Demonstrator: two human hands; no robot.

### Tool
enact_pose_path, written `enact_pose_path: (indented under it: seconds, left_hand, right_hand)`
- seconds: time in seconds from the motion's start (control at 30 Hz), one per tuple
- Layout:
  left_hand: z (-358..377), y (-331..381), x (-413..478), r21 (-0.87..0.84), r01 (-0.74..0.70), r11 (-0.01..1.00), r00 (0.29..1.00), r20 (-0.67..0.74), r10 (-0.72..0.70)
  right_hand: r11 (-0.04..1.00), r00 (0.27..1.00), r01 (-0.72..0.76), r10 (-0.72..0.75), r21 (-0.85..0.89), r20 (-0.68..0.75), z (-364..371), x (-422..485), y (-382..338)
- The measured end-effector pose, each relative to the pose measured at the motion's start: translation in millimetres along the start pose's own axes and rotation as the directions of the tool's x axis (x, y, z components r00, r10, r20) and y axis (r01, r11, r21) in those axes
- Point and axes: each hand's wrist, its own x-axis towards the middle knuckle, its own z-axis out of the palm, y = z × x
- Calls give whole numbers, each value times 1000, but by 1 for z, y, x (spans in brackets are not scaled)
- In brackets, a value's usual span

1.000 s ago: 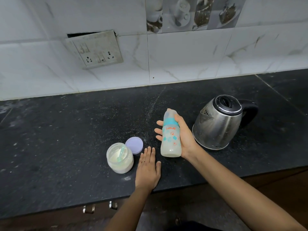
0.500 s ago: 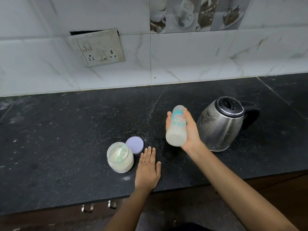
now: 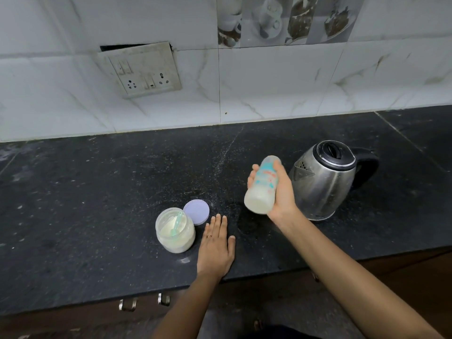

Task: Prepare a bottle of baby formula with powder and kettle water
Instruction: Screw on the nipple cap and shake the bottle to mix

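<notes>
My right hand (image 3: 281,194) grips a baby bottle (image 3: 262,187) with milky white liquid, held above the black counter (image 3: 97,192) and tilted with its top pointing away from me. Its cap end is partly hidden by my fingers. A steel electric kettle (image 3: 325,182) with a black lid and handle stands just right of the bottle. The open formula jar (image 3: 175,231) holds pale powder and a light green scoop. Its purple lid (image 3: 197,211) lies behind the jar. My left hand (image 3: 216,243) rests flat on the counter beside the jar, fingers together.
A white tiled wall with a switch and socket plate (image 3: 141,69) rises behind the counter. The counter's front edge runs just below my left wrist, with cabinet handles (image 3: 144,302) under it. A wet dark patch (image 3: 247,223) lies on the counter below the bottle.
My right hand lifted the bottle off the counter and tipped it from upright to a slanted pose, moving it up and right. The left hand stayed flat in place.
</notes>
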Motion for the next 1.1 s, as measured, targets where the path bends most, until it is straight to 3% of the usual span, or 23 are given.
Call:
enact_pose_path:
  seconds: [0.07,0.13,0.2,0.33,0.4,0.5,0.6,0.67,0.87,1.0,1.1]
  left_hand:
    - [0,0,-1,-1,1,1000,1000,-3,-1]
    - [0,0,-1,1,-1,1000,1000,1,1]
    - [0,-1,0,-4,0,1000,1000,-5,0]
    - [0,0,0,-8,2,1000,1000,-5,-2]
    - [0,-1,-1,1,0,1000,1000,0,0]
    - [0,-1,0,7,1,1000,1000,4,-1]
    - [0,1,0,3,3,1000,1000,-6,-3]
    - [0,0,-1,1,5,1000,1000,0,-5]
    - [0,1,0,-8,8,1000,1000,1,-8]
    - [0,0,1,2,6,1000,1000,6,-6]
    - [0,0,0,4,5,1000,1000,8,-5]
  right_hand:
    - [999,999,-28,28,-23,-16,0,-2,3]
    - [964,997,-52,63,-259,35,-8,-12,17]
    - [931,996,-3,36,-364,84,-7,-20,20]
    - [999,995,-27,29,19,-96,-1,-8,8]
    - [987,991,-135,134,-82,-24,-1,-18,17]
    - [935,988,-129,151,-332,42,-3,-30,22]
    - [993,993,-94,89,-66,-72,8,-22,11]
    - [999,990,-37,39,19,-135,15,-18,6]
    - [983,962,-153,171,99,-213,28,-21,1]
    - [963,932,-267,263,18,-250,29,-25,1]
    - [962,926,-271,258,-12,-275,32,-28,-1]
